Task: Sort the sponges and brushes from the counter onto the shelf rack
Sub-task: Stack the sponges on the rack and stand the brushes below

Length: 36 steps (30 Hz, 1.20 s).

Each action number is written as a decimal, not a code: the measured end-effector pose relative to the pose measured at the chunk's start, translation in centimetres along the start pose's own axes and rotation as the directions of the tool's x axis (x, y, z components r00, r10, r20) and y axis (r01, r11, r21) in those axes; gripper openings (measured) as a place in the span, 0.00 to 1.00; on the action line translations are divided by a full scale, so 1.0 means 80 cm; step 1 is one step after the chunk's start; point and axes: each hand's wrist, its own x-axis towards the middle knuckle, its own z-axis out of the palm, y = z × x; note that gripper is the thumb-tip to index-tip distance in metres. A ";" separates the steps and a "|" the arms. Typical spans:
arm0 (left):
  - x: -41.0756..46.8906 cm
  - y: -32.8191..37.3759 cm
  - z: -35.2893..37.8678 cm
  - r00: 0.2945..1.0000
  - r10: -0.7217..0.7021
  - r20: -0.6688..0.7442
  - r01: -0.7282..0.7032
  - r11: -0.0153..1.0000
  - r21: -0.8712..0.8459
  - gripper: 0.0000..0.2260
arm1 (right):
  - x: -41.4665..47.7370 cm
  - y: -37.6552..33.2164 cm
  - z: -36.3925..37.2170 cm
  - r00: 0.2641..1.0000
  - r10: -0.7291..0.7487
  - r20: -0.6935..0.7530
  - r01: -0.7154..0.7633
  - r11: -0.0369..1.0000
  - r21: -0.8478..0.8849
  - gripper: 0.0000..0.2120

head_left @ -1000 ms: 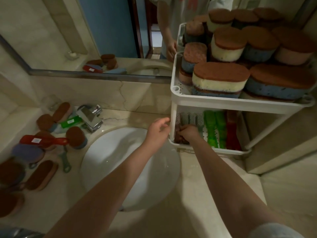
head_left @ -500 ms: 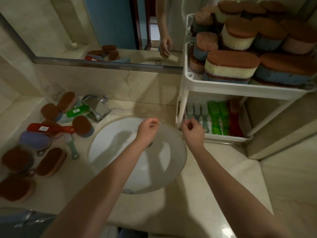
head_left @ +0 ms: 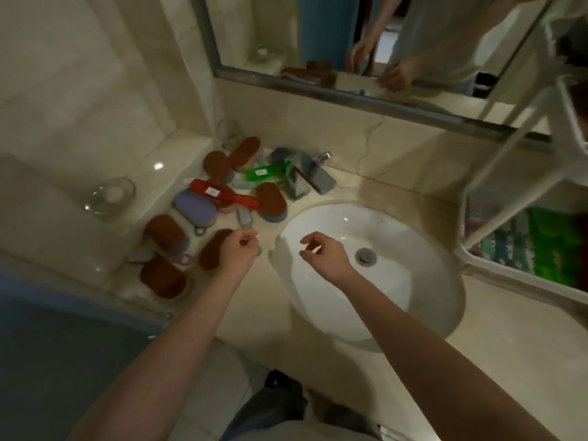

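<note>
1. The left hand is hovering over the surface, at about 9 o'clock from the sink. Its fingers are loosely curled and aren't gripping anything.
2. The right hand is hanging over the basin itself, just at 9 o'clock of the drain. Same deal: relaxed, half-curled fingers with nothing in them.
3. The stuff to sort is piling up at 10 o'clock from the sink. Several brown-topped sponges are lying there, and one of them is sitting right under the left hand's knuckles.
4. In that same heap, a red brush is lying across the middle. A purple sponge is sitting just at its 7 o'clock.
5. A green brush is lying at the 12 o'clock end of the heap, next to the faucet.
6. The shelf rack is standing at 3 o'clock from the sink, partly cut off by the frame edge. Its lower tier is holding green brushes, plus some paler ones beside them. It's too blurry there to count.
7. A glass bowl is sitting on the raised ledge at 9 o'clock of the pile.
8. The mirror along the 12 o'clock wall is showing both hands reflected.
</note>
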 end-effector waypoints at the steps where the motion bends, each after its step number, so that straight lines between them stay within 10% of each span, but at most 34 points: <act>1: 0.006 -0.012 -0.020 0.999 -0.025 -0.026 0.025 0.999 -0.027 0.09 | 0.008 -0.012 0.017 0.999 -0.015 0.034 0.016 1.000 -0.021 0.10; 10: 0.031 -0.113 -0.158 0.979 -0.119 -0.167 0.111 0.992 -0.057 0.14 | 0.070 -0.106 0.132 0.896 -0.226 0.382 0.380 0.836 -0.396 0.26; 15: 0.050 -0.150 -0.206 0.992 0.055 0.117 -0.097 0.916 0.390 0.29 | 0.103 -0.112 0.166 0.815 -0.165 0.556 0.550 0.523 -0.651 0.43; 21: 0.066 -0.170 -0.218 0.910 -0.053 0.410 -0.267 0.682 0.681 0.39 | 0.117 -0.118 0.187 0.753 -0.125 0.646 0.647 0.313 -0.695 0.38; 28: 0.061 -0.169 -0.206 0.911 -0.056 0.409 -0.321 0.525 0.788 0.37 | 0.121 -0.108 0.190 0.804 -0.290 0.519 0.591 0.483 -0.646 0.25; 36: 0.052 -0.152 -0.203 0.964 0.064 0.258 -0.219 0.741 0.635 0.34 | 0.102 -0.108 0.172 0.938 -0.235 0.253 0.297 0.923 -0.243 0.27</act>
